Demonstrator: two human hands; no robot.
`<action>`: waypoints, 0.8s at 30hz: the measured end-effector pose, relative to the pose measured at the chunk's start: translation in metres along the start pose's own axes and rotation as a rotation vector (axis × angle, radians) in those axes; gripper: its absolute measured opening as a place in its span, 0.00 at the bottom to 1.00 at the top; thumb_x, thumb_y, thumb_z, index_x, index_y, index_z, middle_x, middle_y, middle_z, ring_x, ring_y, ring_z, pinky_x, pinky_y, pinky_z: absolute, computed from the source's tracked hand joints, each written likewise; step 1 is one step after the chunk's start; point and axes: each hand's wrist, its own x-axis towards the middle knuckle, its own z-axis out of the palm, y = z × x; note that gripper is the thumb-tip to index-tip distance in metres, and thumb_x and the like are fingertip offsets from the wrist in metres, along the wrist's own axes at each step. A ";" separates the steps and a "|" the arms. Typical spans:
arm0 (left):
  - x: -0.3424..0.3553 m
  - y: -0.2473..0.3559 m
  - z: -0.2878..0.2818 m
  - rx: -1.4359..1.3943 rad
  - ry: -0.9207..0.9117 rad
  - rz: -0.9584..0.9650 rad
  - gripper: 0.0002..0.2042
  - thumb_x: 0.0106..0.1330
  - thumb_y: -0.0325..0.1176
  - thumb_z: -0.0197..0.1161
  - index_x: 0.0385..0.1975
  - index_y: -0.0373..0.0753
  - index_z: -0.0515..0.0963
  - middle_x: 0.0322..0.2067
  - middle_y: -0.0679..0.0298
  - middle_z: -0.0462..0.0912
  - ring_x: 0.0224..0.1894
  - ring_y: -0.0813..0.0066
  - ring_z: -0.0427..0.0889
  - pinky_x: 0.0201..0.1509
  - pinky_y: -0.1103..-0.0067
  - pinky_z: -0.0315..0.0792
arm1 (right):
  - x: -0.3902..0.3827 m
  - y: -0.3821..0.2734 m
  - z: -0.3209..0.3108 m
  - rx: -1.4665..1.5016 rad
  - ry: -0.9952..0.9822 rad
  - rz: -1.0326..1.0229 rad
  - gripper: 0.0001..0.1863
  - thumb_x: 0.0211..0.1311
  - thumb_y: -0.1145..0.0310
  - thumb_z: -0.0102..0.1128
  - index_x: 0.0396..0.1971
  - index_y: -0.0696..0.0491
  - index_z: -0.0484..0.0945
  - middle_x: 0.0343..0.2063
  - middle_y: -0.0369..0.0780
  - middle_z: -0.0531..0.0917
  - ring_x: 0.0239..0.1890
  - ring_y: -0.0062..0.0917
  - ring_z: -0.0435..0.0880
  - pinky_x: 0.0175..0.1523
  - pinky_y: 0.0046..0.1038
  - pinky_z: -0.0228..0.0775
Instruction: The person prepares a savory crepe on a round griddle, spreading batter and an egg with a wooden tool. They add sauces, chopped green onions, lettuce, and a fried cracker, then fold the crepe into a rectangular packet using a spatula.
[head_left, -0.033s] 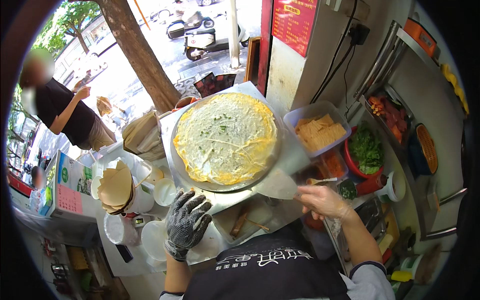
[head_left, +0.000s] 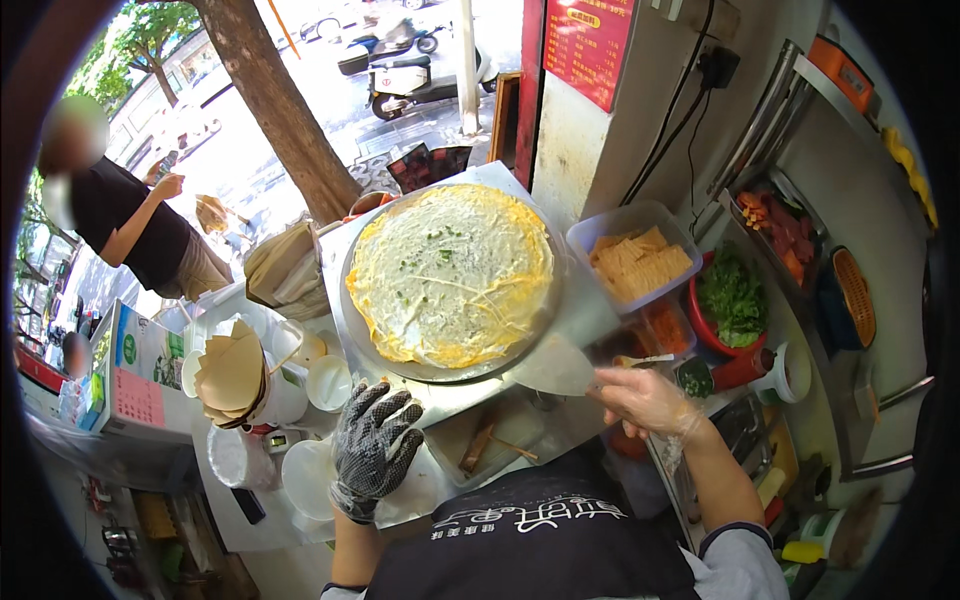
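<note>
Bystander point(head_left: 140, 215) shifted raised hand point(head_left: 170, 186) slightly; nothing else at griddle point(head_left: 533, 343) visibly moved, so work looks paused. Egg-yellow crepe point(head_left: 450, 272) flat on griddle, nearly to rim. Right hand point(head_left: 640, 403) grips scraper point(head_left: 553, 368) by near-right edge; gloved left hand point(head_left: 378, 447) loose, nothing seen in it, near-left edge.

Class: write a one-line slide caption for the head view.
Right hand holding a spatula beside a round griddle bearing a crepe dotted with green bits; gloved left hand nearby.
</note>
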 end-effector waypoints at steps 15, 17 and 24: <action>0.026 0.026 0.013 -0.111 0.058 0.127 0.13 0.53 0.32 0.68 0.39 0.41 0.82 0.46 0.58 0.82 0.55 0.47 0.76 0.64 0.55 0.66 | 0.101 -0.050 0.035 -0.048 -0.097 0.014 0.22 0.69 0.59 0.49 0.59 0.52 0.70 0.28 0.37 0.80 0.16 0.16 0.76 0.19 0.19 0.72; 0.025 0.029 0.010 -0.117 0.079 0.088 0.13 0.53 0.32 0.68 0.39 0.41 0.82 0.45 0.58 0.82 0.55 0.47 0.76 0.64 0.54 0.66 | 0.093 -0.043 0.023 -0.099 -0.134 0.021 0.18 0.68 0.59 0.50 0.53 0.53 0.73 0.28 0.37 0.81 0.15 0.17 0.77 0.18 0.20 0.72; 0.016 0.025 0.013 -0.115 0.049 0.072 0.13 0.53 0.32 0.70 0.39 0.41 0.82 0.45 0.57 0.82 0.54 0.48 0.77 0.61 0.58 0.69 | 0.115 -0.018 -0.032 0.010 0.042 -0.035 0.10 0.66 0.62 0.53 0.38 0.52 0.77 0.25 0.38 0.82 0.13 0.20 0.77 0.14 0.25 0.70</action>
